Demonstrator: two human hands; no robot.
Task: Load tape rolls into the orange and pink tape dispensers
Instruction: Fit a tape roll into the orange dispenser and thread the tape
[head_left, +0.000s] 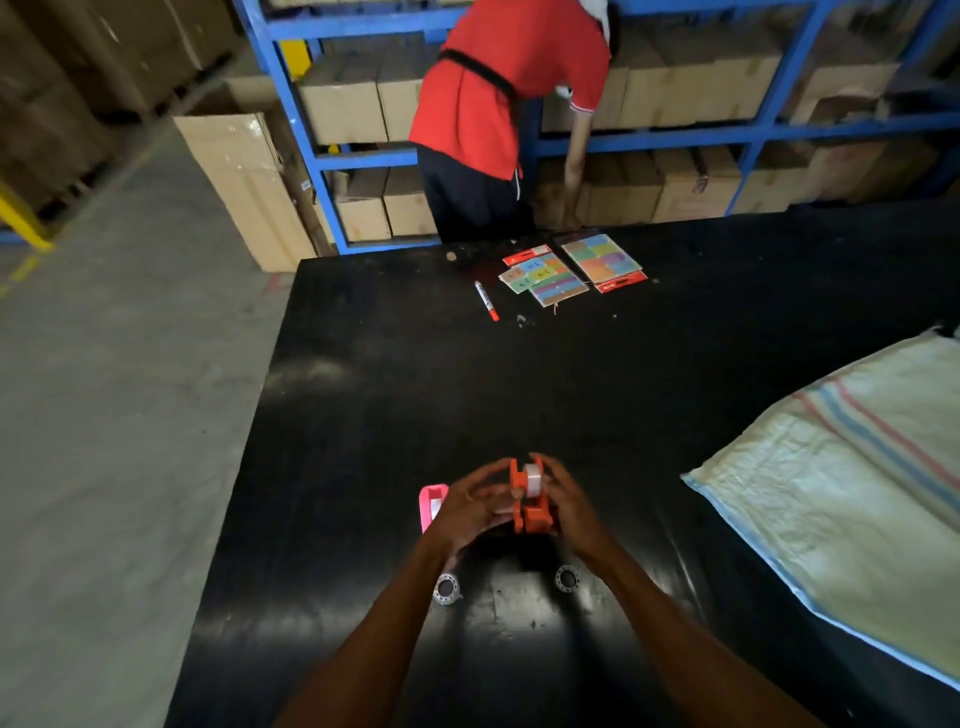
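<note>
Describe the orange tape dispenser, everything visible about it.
The orange tape dispenser looks like moulded plastic, with two side walls and a blocky lower body. A pale tape roll sits between the walls at its far end. It is held over the black table, near the front edge. The left hand grips its left side, the right hand its right. The pink dispenser lies just to its left, apart from it.
</note>
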